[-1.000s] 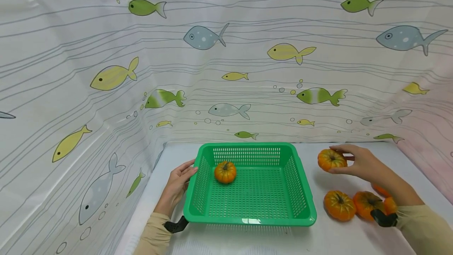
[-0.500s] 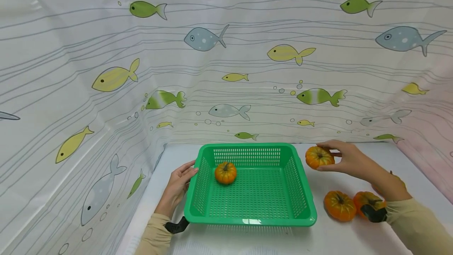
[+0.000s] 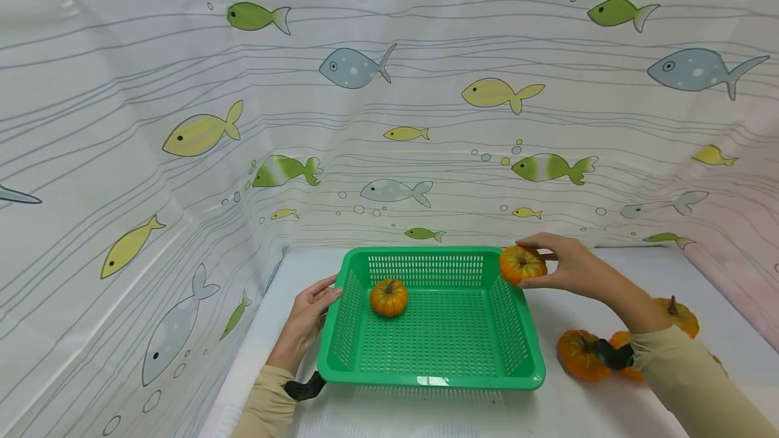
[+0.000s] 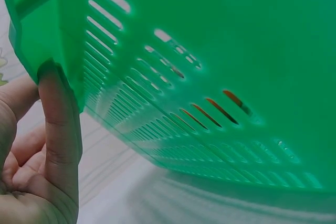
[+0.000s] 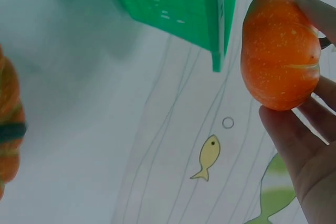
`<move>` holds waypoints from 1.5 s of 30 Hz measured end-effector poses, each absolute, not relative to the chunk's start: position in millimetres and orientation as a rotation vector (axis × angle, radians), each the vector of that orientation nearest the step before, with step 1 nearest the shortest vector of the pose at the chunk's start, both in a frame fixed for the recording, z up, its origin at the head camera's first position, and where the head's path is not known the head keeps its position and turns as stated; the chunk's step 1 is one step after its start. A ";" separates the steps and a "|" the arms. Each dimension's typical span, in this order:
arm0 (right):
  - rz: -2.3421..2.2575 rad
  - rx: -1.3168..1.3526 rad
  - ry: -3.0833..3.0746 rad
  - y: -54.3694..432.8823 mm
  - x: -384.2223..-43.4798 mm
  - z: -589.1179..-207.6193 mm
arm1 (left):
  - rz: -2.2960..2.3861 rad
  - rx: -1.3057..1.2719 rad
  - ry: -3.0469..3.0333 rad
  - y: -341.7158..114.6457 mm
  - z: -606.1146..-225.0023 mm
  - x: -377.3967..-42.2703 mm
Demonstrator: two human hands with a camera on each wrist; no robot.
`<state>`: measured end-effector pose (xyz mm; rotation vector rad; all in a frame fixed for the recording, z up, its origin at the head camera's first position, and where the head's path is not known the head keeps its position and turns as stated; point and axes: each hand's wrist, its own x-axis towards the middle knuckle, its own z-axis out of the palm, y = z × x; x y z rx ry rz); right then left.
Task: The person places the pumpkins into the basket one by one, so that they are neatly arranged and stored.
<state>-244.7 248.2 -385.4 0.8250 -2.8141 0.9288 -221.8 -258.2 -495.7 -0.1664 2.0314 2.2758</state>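
Observation:
A green plastic basket [image 3: 431,381] with slotted walls stands mid-table in the head view. One small orange pumpkin [image 3: 388,297] sits inside, near its left wall. My left hand [image 3: 308,316] grips the basket's left rim; in the left wrist view its fingers [image 4: 59,129] curl under the rim from outside. My right hand [image 3: 562,263] holds another small pumpkin [image 3: 522,265] between thumb and fingers, overlapping the basket's back right corner in the head view. In the right wrist view that held pumpkin [image 5: 281,51] hangs beside the basket wall [image 5: 173,9], its stem toward the palm.
More small pumpkins lie right of the basket: one pumpkin [image 3: 581,355] close to it, another pumpkin [image 3: 678,316] farther back, others partly hidden by the right arm. A fish-patterned sheet [image 3: 450,154] rises behind the white table [image 3: 548,418] and along its sides.
My right hand has carried its pumpkin leftward, from over the table on the right to the basket's back right corner. My left hand stays on the rim.

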 end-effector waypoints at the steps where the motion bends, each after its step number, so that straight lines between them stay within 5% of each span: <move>1: 0.930 0.830 -2.810 245.3 -245.3 -384.9 | 2.277 -0.163 2.029 -258.0 -495.9 -221.8; 45: 0.886 1.142 -2.904 135.3 -274.7 -393.2 | 2.288 -0.171 2.005 -258.0 -494.7 -220.8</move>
